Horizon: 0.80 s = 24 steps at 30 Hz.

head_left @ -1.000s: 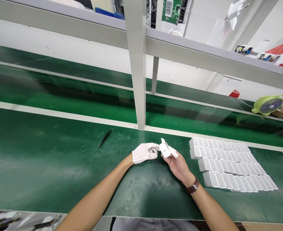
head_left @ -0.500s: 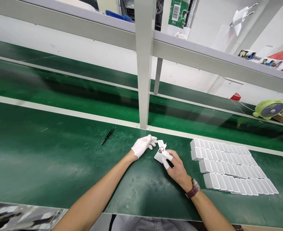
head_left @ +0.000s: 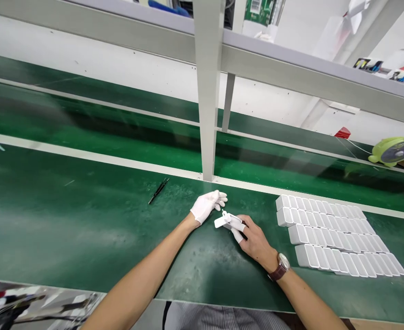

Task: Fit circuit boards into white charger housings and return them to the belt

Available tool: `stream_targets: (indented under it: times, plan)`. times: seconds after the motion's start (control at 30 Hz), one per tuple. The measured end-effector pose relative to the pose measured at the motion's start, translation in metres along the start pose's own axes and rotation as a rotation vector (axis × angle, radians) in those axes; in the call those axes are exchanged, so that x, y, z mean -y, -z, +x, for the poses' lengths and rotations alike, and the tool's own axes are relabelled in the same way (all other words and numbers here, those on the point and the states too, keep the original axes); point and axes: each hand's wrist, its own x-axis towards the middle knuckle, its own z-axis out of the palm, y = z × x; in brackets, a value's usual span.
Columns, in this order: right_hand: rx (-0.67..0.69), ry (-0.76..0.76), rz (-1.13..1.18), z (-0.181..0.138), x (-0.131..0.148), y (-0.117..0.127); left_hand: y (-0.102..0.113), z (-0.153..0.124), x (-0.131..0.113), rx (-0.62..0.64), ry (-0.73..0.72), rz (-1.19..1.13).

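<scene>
Casing (head_left: 220, 222), white and smooth, with rounded corners, is located near the middle of the green bench (head_left: 184, 270), on the near side of the upright post (head_left: 209, 101). A flat, plate-like part extends to the left and sits at an angle to the longer part under the fingers; a small white projection shows at the far edge between the two. A greyish face is visible beneath. The right end is partly hidden by the fingers, and contact with the bench cannot be determined. The right hand (head_left: 257, 240) pinches the casing between thumb and fingers, with white finger covers (head_left: 237, 235) on the tips. The left hand (head_left: 207, 207), in a white glove (head_left: 200, 212), is just beside the casing at its far left, fingers loosely extended and slightly parted. A watch (head_left: 280, 270) with a brown strap is on the right wrist. Dark tweezers (head_left: 158, 191) lie farther left. To the right, white housings (head_left: 307, 255) stand in four close-packed rows, their upper faces pale and rounded at the corners.
</scene>
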Motion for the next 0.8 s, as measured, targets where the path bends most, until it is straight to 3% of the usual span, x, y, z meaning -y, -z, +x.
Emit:
stream_targets:
  times: [0.23,0.6,0.8]
  plan:
    - [-0.034,-0.146,0.234,-0.004,-0.007,-0.002,0.002,-0.002,0.003,0.015,-0.002,-0.003]
    - [-0.233,-0.595,1.069,0.013,-0.012,0.005,-0.008,-0.012,-0.007,0.101,-0.055,0.275]
    - [-0.230,-0.725,1.303,0.013,-0.014,0.012,-0.008,-0.012,-0.006,0.116,-0.041,0.413]
